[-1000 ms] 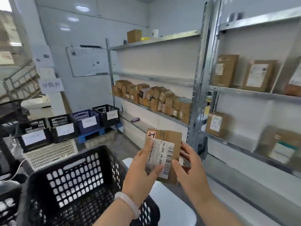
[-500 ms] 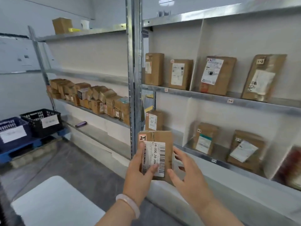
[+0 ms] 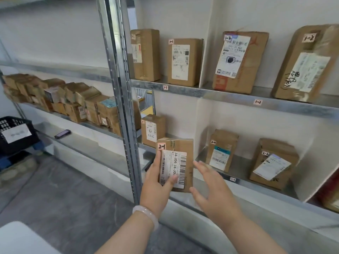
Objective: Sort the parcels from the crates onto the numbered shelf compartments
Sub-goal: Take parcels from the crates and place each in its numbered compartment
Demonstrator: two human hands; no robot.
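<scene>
My left hand (image 3: 158,182) grips a brown cardboard parcel (image 3: 181,149) marked "2-1", upright, with a barcode label facing me. It hovers just in front of the lower shelf compartment tagged 2-1, where one small parcel (image 3: 153,130) stands. My right hand (image 3: 211,187) is beside the parcel's right edge, fingers spread and straight, not touching it. The metal shelf (image 3: 229,99) carries tags 1-1, 1-2 and 2-2, each compartment holding brown parcels.
A steel upright (image 3: 121,99) stands just left of the parcel. Beyond it, a long shelf holds a row of several small boxes (image 3: 73,99). A black crate (image 3: 16,132) with a white label sits at the far left. A dark phone-like object (image 3: 62,134) lies on a low ledge.
The view has swung right from the crates to the numbered shelf. The parcel has moved closer to the 2-1 compartment. My right hand has let go of it and opened.
</scene>
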